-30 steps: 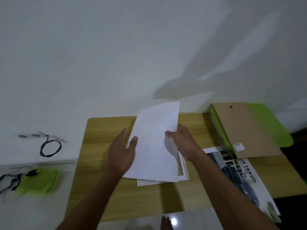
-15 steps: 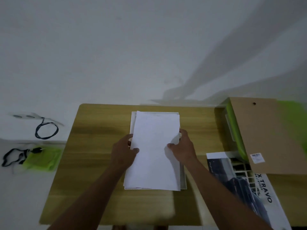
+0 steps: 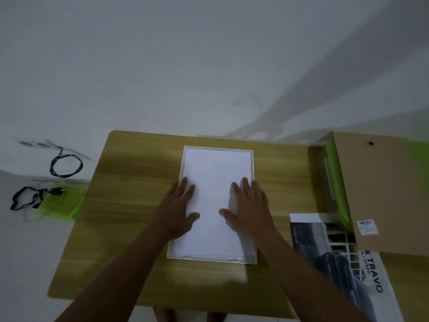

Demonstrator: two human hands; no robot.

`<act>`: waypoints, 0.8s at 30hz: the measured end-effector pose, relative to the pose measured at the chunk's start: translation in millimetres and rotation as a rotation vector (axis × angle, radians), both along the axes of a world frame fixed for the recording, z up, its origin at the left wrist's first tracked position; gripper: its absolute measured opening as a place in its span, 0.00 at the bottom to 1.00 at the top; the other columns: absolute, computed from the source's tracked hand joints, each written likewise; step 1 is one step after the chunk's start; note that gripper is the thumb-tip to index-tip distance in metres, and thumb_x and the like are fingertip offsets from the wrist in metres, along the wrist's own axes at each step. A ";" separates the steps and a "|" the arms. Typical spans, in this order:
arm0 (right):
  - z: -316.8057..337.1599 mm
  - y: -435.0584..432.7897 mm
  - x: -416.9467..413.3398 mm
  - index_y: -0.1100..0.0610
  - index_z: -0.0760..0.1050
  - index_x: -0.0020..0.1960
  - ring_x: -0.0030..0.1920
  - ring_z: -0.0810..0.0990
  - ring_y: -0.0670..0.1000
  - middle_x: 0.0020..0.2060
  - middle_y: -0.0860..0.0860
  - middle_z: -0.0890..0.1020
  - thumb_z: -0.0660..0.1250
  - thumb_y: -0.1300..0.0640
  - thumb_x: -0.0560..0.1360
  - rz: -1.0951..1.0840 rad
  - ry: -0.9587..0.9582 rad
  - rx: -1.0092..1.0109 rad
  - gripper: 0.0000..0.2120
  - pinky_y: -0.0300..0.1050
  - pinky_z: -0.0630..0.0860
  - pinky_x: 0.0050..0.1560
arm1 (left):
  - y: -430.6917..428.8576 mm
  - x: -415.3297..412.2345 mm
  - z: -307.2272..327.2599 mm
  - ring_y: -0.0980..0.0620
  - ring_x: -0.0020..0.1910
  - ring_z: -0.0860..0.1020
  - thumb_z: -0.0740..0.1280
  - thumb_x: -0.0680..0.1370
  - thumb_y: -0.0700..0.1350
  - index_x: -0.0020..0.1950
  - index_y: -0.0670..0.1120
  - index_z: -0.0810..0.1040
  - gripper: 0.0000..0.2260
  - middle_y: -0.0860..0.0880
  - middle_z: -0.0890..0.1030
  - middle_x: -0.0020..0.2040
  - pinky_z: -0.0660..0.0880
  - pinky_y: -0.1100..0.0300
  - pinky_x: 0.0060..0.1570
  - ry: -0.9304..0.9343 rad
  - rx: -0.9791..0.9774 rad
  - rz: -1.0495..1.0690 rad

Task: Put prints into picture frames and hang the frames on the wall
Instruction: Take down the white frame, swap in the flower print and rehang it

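A white picture frame (image 3: pixel 252 163) lies face down in the middle of the wooden table (image 3: pixel 130 205). A white sheet, the print's blank back (image 3: pixel 214 182), lies flat inside the frame. My left hand (image 3: pixel 178 210) rests palm down on the sheet's left side, fingers spread. My right hand (image 3: pixel 249 208) lies flat on its right side in the same way. Neither hand grips anything. A brown backing board (image 3: pixel 383 194) lies at the right on a green box.
A printed poster with dark imagery and lettering (image 3: pixel 336 259) lies at the table's right front. A green box (image 3: pixel 334 182) sits under the board. On the floor at left are a black cable (image 3: pixel 66 165) and a green bag (image 3: pixel 61 205). A white wall rises behind.
The sheet was held tilted above the frame, then lowered into it. Both hands let go of its edges and now lie flat on it.
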State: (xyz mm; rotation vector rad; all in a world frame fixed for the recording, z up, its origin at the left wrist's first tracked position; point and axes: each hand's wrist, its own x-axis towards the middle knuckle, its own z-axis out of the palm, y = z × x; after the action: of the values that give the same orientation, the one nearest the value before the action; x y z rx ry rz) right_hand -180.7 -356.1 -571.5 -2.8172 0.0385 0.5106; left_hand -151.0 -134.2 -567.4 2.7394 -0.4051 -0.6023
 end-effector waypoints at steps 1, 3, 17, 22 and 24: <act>-1.4 0.9 -0.2 0.51 0.49 0.81 0.80 0.41 0.58 0.81 0.55 0.46 0.56 0.31 0.77 -0.003 -0.013 0.000 0.40 0.58 0.45 0.77 | 0.2 0.0 0.2 0.50 0.78 0.41 0.65 0.78 0.58 0.80 0.50 0.48 0.38 0.52 0.41 0.79 0.56 0.50 0.74 0.010 0.000 0.000; -3.1 3.4 -0.1 0.51 0.50 0.80 0.80 0.42 0.57 0.81 0.55 0.46 0.56 0.31 0.77 -0.010 -0.022 0.004 0.40 0.57 0.45 0.77 | 1.5 -0.4 0.4 0.50 0.78 0.42 0.64 0.78 0.58 0.80 0.51 0.47 0.38 0.53 0.40 0.79 0.58 0.49 0.73 0.017 0.010 -0.004; 45.6 3.0 -10.9 0.56 0.56 0.79 0.76 0.60 0.54 0.77 0.54 0.62 0.60 0.43 0.81 -0.224 -0.059 0.171 0.32 0.48 0.61 0.73 | 1.5 12.0 36.9 0.42 0.75 0.63 0.63 0.79 0.57 0.75 0.39 0.63 0.31 0.40 0.63 0.76 0.62 0.51 0.71 -0.157 -0.079 -0.135; 98.7 -26.3 -22.3 0.58 0.65 0.74 0.68 0.71 0.55 0.69 0.54 0.72 0.62 0.45 0.80 -0.306 -0.102 0.148 0.26 0.48 0.71 0.63 | -42.9 5.3 85.9 0.50 0.74 0.64 0.59 0.80 0.59 0.77 0.45 0.63 0.29 0.49 0.67 0.75 0.60 0.57 0.71 -0.164 -0.202 -0.251; 118.2 -47.4 -28.8 0.58 0.68 0.72 0.66 0.73 0.56 0.67 0.55 0.74 0.63 0.45 0.80 -0.340 -0.138 0.112 0.25 0.49 0.73 0.61 | -66.5 0.3 105.3 0.51 0.73 0.65 0.59 0.80 0.59 0.76 0.47 0.65 0.28 0.50 0.68 0.74 0.60 0.59 0.70 -0.189 -0.237 -0.290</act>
State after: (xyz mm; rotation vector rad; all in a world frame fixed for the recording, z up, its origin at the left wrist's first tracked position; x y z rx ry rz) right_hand -209.5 -403.5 -453.3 -2.6494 0.4378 0.2316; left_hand -150.8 -200.7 -462.1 2.5340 -0.8716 -0.3353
